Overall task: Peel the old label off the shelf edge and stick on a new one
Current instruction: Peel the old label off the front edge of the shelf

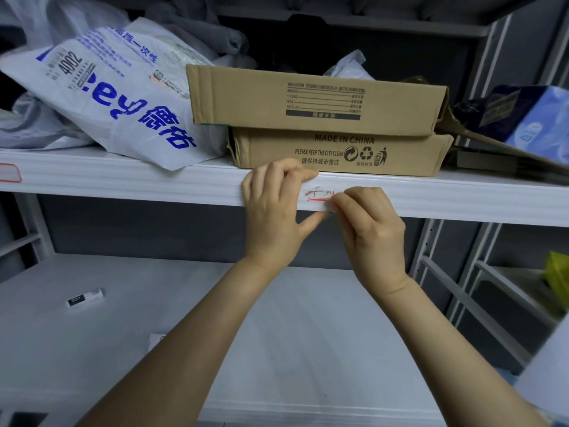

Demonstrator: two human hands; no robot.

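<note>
A white label with a red border and handwriting (320, 195) sits on the front edge of the white shelf (154, 183). My left hand (274, 208) rests on the edge just left of the label, fingers curled over the top and thumb stretched under it. My right hand (369, 220) pinches the label's right end with its fingertips. Whether the label lies flat or is lifted I cannot tell. Both hands cover the label's ends. Another red-bordered label (9, 173) is stuck on the same edge at the far left.
Two stacked cardboard boxes (323, 118) stand right behind the hands, with a white printed plastic bag (117, 97) to their left and a blue pack (535, 115) to the right. On the lower shelf (92, 349) lies a small white marker-like stick (85, 298).
</note>
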